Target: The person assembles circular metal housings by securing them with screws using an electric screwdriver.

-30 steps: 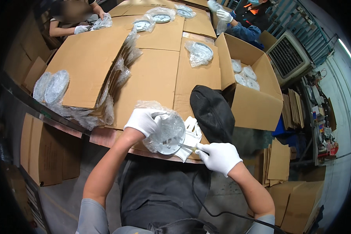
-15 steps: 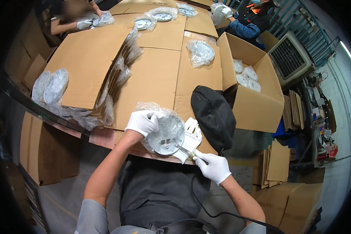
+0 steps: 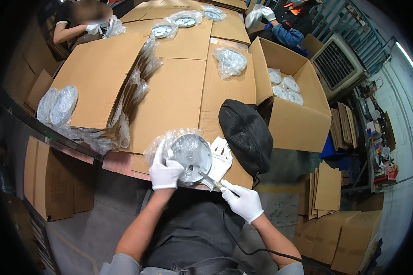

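Observation:
A round grey plate (image 3: 191, 151), partly covered by clear bubble wrap (image 3: 157, 143), rests at the table's near edge. My left hand (image 3: 166, 173), in a white glove, grips the plate's left side and the wrap. In my gloved right hand (image 3: 243, 200) is a corded soldering iron (image 3: 211, 180), held by its handle; its metal tip reaches the lower part of the plate, beside a small dark opening. Whether the tip touches is too small to tell. Loose white gloves (image 3: 221, 159) lie just right of the plate, partly under it.
A black mesh bag (image 3: 245, 130) sits right of the gloves. Beyond it stands an open carton (image 3: 300, 123) holding several wrapped discs. Stacked cardboard with bubble wrap (image 3: 98, 87) fills the left side. Two people work at the far end. The iron's black cord (image 3: 261, 250) trails right past my lap.
My left hand has moved from the plate's upper left down to its lower left edge, and the wrap is pulled further left. The iron's tip has shifted slightly left.

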